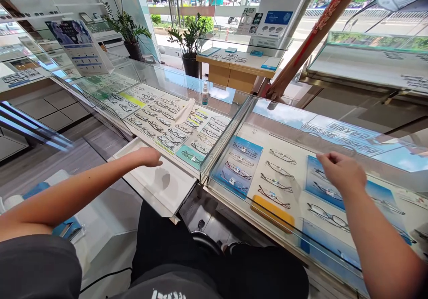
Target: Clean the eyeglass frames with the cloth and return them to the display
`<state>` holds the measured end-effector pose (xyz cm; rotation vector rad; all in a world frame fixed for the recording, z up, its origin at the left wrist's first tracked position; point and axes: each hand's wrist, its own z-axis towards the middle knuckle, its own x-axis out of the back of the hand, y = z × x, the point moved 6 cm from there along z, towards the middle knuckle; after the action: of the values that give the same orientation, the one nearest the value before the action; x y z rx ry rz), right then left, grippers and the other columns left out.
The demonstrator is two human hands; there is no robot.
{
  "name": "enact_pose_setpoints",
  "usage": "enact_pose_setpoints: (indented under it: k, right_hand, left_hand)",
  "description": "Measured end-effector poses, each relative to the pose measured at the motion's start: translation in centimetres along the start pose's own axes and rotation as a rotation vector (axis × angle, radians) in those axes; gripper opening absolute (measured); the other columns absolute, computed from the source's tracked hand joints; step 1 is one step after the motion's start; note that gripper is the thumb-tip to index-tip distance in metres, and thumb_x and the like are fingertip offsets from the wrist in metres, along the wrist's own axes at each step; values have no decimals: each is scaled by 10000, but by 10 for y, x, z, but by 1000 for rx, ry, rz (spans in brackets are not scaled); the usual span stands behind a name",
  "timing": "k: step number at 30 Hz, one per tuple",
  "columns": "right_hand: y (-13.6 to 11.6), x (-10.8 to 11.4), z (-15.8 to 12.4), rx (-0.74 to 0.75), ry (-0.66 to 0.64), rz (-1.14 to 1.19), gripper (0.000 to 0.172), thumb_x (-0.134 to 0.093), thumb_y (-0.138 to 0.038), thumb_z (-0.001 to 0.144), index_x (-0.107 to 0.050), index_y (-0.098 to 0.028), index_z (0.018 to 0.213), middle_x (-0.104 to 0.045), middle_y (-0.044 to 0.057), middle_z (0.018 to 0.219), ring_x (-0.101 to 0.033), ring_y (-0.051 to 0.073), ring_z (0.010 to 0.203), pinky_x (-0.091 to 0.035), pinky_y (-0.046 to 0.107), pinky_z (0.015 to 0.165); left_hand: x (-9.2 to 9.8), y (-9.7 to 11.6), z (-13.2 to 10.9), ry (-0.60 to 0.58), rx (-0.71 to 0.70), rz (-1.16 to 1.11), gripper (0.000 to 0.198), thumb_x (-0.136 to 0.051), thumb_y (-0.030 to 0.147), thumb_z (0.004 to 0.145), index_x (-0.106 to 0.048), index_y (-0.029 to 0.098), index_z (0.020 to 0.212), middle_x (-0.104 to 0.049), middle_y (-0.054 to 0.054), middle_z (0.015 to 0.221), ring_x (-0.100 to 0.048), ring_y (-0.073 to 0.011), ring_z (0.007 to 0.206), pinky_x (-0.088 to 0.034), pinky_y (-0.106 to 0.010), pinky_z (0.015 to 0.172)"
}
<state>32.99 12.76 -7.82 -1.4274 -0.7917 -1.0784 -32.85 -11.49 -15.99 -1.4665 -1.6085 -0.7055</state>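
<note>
My left hand (149, 157) is closed, knuckles up, above a pulled-out white drawer (174, 192); its shadow falls on the drawer floor. Whatever its curled fingers hold, if anything, is hidden. Over the right glass counter, my right hand (346, 172) makes a pinch. Faint thin-rimmed eyeglasses (344, 148) show just beyond its fingertips and seem to be in that pinch. Below it, under the glass, several spectacle frames (279, 183) lie in rows on white and blue display boards (239, 167).
A spray bottle (205, 94) and a pale cloth (184, 110) rest on the left counter. A yellow case (272, 212) lies inside the right showcase. Another person's hand (276, 91) touches the far counter edge. Potted plants (191, 64) stand behind.
</note>
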Motion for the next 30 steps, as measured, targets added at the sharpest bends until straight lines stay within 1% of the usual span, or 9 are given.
enact_pose_setpoints:
  k: [6, 9, 13, 16, 19, 23, 25, 28, 30]
  right_hand:
    - [-5, 2, -3, 38, -3, 16, 298, -537, -540, 869, -560, -273, 739, -603, 42, 663, -471, 231, 646, -316, 375, 653]
    - [-5, 3, -6, 58, -21, 32, 295, -526, -539, 891, -567, -275, 766, -602, 44, 671, -490, 243, 672, -322, 379, 667]
    - [-2, 2, -8, 112, -34, 77, 318, -534, -566, 884, -544, -277, 749, -609, 46, 663, -521, 254, 678, -329, 380, 674]
    - [2, 1, -10, 137, -26, 133, 335, -546, -589, 858, -528, -281, 729, -581, 35, 617, -533, 262, 666, -332, 380, 663]
    - [3, 0, -11, 153, -21, 183, 328, -564, -591, 832, -535, -283, 723, -562, 28, 587, -540, 271, 663, -334, 381, 656]
    - [2, -2, -13, 164, -30, 179, 311, -559, -574, 834, -539, -283, 725, -573, 29, 597, -549, 271, 672, -345, 388, 657]
    - [2, -2, -13, 156, -34, 172, 314, -551, -581, 844, -543, -285, 739, -565, 25, 600, -553, 271, 678, -355, 391, 663]
    - [3, -3, -12, 127, -46, 157, 328, -545, -603, 849, -554, -288, 757, -567, 22, 607, -567, 278, 691, -363, 395, 670]
    - [3, -4, -12, 121, -56, 137, 334, -539, -611, 850, -552, -291, 757, -573, 24, 611, -571, 283, 694, -363, 396, 671]
  left_hand:
    - [29, 65, -99, 17, -124, -130, 623, -529, 847, 889, -882, 346, 998, -851, -151, 967, -790, -378, 855, -565, -498, 825]
    - [57, 92, -156, 157, -96, -272, 722, -418, 925, 920, -842, 406, 1189, -857, -91, 1042, -793, -346, 894, -562, -474, 806]
    - [69, 79, -199, 371, 139, -407, 706, -297, 837, 1016, -779, 429, 1333, -839, -41, 1213, -780, -351, 1100, -574, -469, 913]
    - [50, 37, -198, 497, 345, -375, 624, -418, 757, 1015, -791, 356, 1314, -778, -109, 1390, -661, -446, 1381, -517, -581, 1125]
    - [21, -11, -190, 711, 598, -355, 714, -478, 713, 1017, -655, 259, 1539, -480, -197, 1751, -293, -506, 1691, -322, -732, 1297]
    - [-25, -36, -164, 613, 650, -516, 675, -536, 637, 1009, -660, 217, 1524, -338, -210, 1834, -133, -503, 1748, -244, -763, 1344]
    - [-38, -36, -157, 681, 647, -620, 668, -514, 595, 1026, -621, 219, 1568, -255, -194, 1870, -102, -483, 1760, -240, -752, 1361]
    - [-52, -33, -150, 840, 673, -742, 868, -382, 607, 1088, -223, 121, 1790, -60, -245, 1897, -79, -416, 1776, -243, -653, 1407]
    - [-62, -31, -140, 803, 675, -756, 954, -249, 627, 1122, 136, 62, 1789, -52, -299, 1880, -128, -391, 1772, -294, -619, 1400]
